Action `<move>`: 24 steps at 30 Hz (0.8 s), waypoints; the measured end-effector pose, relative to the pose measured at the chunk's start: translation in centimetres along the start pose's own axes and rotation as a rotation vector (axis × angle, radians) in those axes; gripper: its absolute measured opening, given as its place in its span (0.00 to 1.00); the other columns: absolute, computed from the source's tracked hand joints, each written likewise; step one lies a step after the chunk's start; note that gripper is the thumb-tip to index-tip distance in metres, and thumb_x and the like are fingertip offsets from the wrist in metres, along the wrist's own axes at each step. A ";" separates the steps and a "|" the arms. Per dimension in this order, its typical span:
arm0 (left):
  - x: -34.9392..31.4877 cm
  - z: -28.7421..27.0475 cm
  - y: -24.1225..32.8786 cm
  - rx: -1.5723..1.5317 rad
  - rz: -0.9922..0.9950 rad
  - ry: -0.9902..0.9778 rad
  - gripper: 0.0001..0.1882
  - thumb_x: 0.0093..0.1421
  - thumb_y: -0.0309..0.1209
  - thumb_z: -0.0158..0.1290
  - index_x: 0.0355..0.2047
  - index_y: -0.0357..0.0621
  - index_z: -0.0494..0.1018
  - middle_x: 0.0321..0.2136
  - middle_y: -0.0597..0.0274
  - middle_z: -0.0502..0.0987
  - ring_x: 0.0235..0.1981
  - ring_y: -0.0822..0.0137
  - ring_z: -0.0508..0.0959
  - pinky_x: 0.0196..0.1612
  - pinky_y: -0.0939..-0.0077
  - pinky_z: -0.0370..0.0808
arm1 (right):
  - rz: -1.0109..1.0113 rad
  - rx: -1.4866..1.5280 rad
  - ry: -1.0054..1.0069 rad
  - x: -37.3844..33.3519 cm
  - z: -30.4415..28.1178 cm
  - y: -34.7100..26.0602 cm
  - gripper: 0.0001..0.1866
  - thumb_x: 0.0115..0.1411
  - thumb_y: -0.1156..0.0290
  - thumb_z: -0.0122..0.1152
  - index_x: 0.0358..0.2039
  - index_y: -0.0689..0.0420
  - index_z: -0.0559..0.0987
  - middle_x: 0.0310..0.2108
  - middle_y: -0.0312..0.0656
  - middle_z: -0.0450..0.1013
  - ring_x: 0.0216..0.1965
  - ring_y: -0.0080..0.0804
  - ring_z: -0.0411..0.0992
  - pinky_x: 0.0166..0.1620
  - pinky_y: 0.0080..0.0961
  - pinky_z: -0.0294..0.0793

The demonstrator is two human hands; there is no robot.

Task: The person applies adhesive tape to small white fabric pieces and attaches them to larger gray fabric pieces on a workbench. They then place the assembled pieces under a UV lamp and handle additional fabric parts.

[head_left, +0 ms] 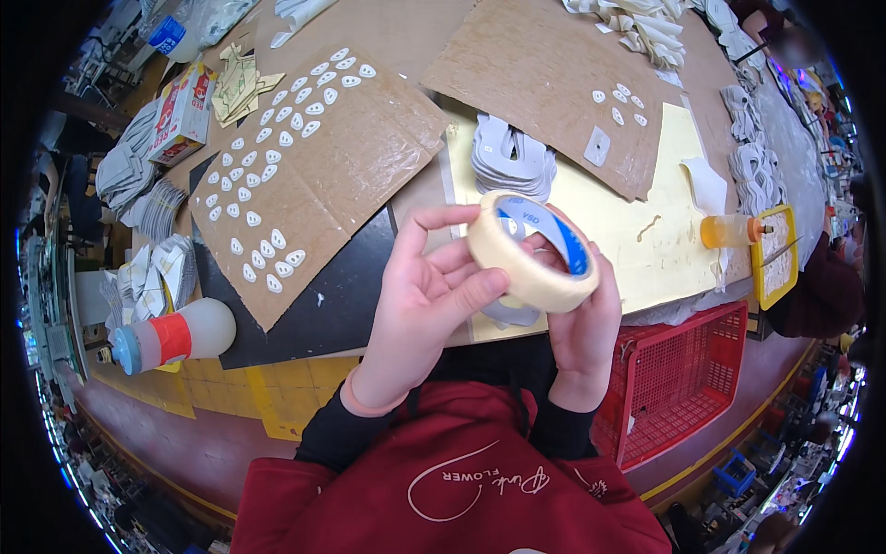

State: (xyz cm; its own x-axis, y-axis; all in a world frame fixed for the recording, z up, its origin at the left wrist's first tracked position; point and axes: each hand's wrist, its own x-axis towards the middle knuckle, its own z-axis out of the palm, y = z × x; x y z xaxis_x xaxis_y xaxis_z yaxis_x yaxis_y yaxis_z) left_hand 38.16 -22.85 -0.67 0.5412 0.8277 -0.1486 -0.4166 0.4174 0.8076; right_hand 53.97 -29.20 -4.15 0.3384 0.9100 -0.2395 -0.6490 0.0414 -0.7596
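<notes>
A roll of cream masking tape (526,268) with a blue-and-white core is held up in front of me, tilted, above the table's front edge. My left hand (434,277) pinches its left side between thumb and fingers. Around the right side of the roll curl the fingers of my right hand (587,337), some of them hidden behind it. Just beyond the roll lies a stack of pale grey shoe-shaped pieces (510,157) on a yellow sheet (646,249). Another pale piece shows partly below the roll.
Brown cardboard sheets (369,138) carry rows of small white pieces. A bottle with a blue cap (175,337) stands at the left edge. On the right are an amber bottle (729,231), a yellow tray (775,286) and, lower down, a red plastic crate (683,379).
</notes>
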 end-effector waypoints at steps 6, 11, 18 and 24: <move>0.5 0.8 0.6 -0.063 -0.010 0.018 0.26 0.67 0.25 0.50 0.64 0.34 0.58 0.49 0.41 0.77 0.49 0.58 0.80 0.54 0.66 0.77 | -0.592 -0.863 -0.076 -1.0 0.7 -0.1 0.26 0.57 0.72 0.63 0.57 0.63 0.74 0.56 0.52 0.68 0.55 0.42 0.69 0.58 0.34 0.67; 0.2 -0.4 1.4 0.156 -0.142 -0.283 0.24 0.71 0.26 0.46 0.66 0.36 0.60 0.42 0.48 0.81 0.44 0.68 0.81 0.47 0.77 0.77 | -0.706 -0.928 -0.140 -1.0 1.9 -1.3 0.36 0.47 0.68 0.73 0.58 0.62 0.74 0.61 0.56 0.65 0.59 0.51 0.66 0.63 0.41 0.60; 0.5 -0.9 2.2 0.540 0.074 -0.374 0.18 0.71 0.36 0.48 0.49 0.31 0.78 0.39 0.51 0.83 0.38 0.69 0.82 0.42 0.78 0.78 | -0.289 -0.698 -0.306 -2.6 -1.0 -3.4 0.26 0.51 0.80 0.70 0.53 0.62 0.78 0.35 0.42 0.76 0.31 0.24 0.75 0.35 0.20 0.72; 0.2 -2.3 1.5 0.643 0.163 -0.476 0.11 0.57 0.18 0.59 0.41 0.30 0.81 0.35 0.50 0.84 0.36 0.66 0.84 0.39 0.77 0.81 | -0.210 -0.458 -0.139 -3.6 -2.8 -2.5 0.19 0.55 0.87 0.57 0.49 0.70 0.78 0.32 0.41 0.74 0.18 0.17 0.68 0.20 0.13 0.64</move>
State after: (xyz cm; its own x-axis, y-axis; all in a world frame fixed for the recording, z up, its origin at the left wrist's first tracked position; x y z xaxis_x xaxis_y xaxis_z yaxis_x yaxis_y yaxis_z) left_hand 36.00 -21.21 -0.83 0.8228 0.5506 0.1406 -0.0948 -0.1110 0.9893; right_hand 56.27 -33.69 -3.06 0.3155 0.9489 0.0051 -0.2015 0.0722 -0.9768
